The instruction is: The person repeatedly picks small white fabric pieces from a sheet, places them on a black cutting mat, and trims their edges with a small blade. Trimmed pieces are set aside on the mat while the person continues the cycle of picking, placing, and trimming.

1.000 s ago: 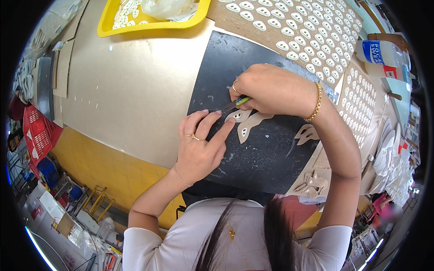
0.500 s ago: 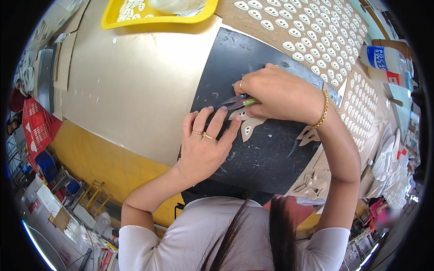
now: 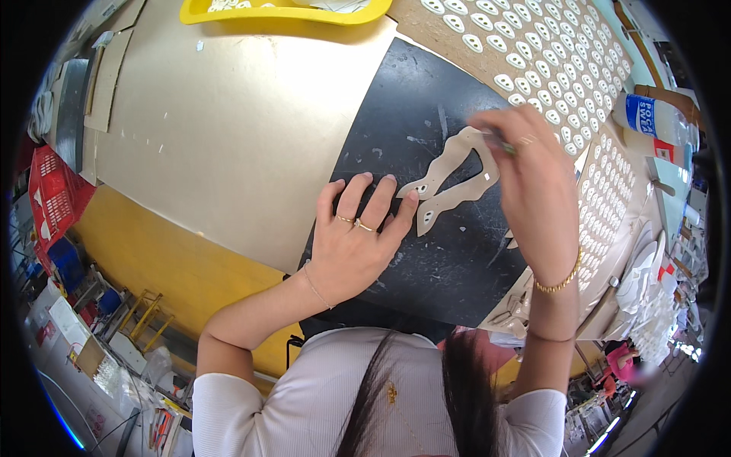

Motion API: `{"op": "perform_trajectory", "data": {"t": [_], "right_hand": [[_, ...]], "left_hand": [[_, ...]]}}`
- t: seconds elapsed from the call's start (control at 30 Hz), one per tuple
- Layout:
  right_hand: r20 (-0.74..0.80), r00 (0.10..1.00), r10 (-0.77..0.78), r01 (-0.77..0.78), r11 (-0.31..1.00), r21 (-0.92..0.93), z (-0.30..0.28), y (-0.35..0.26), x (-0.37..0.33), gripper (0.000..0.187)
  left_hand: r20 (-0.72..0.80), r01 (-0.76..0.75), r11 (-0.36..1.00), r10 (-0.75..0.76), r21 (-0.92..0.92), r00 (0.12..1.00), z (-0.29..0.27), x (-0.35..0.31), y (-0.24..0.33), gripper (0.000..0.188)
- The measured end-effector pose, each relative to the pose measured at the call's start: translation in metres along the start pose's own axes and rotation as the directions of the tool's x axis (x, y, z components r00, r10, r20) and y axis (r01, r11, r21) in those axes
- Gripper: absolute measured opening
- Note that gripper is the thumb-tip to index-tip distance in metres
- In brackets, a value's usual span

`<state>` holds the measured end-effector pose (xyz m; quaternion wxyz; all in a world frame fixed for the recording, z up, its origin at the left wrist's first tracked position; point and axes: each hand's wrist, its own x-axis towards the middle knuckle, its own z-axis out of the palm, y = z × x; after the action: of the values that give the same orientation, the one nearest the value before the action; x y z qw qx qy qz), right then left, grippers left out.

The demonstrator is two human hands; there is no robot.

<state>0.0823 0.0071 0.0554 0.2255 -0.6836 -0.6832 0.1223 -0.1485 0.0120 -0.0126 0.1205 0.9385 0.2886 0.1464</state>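
Note:
A beige shoe-upper piece point(image 3: 483, 183), wavy-edged and looped around an opening, lies on the black mat point(image 3: 396, 99). At its near ends sit small white pads with dark eyelets point(image 3: 428, 218). My left hand point(image 3: 354, 244) is spread flat, its fingertips resting at the near left tip of the piece. Over the far right end is my right hand point(image 3: 533, 167), fingers closed around a small pointed tool point(image 3: 499, 142) with a green handle. Motion blurs that tool, and I cannot tell whether it touches the piece.
Rows of white eyelet pads point(image 3: 560, 76) cover the brown board at the far right. A yellow tray point(image 3: 289, 14) stands at the far edge, and a blue-labelled bottle point(image 3: 655, 118) at the right. Beige offcuts point(image 3: 512, 312) lie near the mat's right corner.
My right hand has moved right, away from my left fingertips, with the tool. The looped piece, earlier mostly covered, now shows. My left hand stays nearly in place.

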Motion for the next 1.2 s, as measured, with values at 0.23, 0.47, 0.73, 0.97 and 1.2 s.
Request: {"op": "perform_trajectory", "data": {"t": [0.23, 0.47, 0.73, 0.97, 1.2], "right_hand": [[0.073, 0.835, 0.546, -0.548, 0.813, 0.198, 0.034, -0.019, -0.059, 0.026], [0.045, 0.767, 0.640, -0.635, 0.749, 0.188, 0.050, -0.034, -0.046, 0.029], [0.086, 0.776, 0.625, -0.630, 0.760, 0.161, 0.051, -0.032, -0.044, 0.026], [0.031, 0.813, 0.581, -0.577, 0.798, 0.174, 0.054, -0.030, -0.047, 0.026], [0.017, 0.832, 0.554, -0.550, 0.823, 0.140, 0.058, -0.028, -0.049, 0.025]], "left_hand": [[-0.066, -0.015, 1.000, 0.015, -0.005, 0.998, 0.007, -0.003, -0.002, 0.036], [-0.092, -0.020, 1.000, 0.019, 0.000, 0.996, 0.010, -0.002, -0.003, 0.034], [-0.089, -0.014, 1.000, 0.014, -0.007, 0.996, 0.010, -0.004, -0.003, 0.035], [-0.029, -0.038, 0.999, 0.039, 0.019, 0.999, 0.012, -0.008, -0.006, 0.058], [-0.071, -0.029, 0.999, 0.032, 0.046, 0.997, 0.010, -0.003, -0.003, 0.033]]}}
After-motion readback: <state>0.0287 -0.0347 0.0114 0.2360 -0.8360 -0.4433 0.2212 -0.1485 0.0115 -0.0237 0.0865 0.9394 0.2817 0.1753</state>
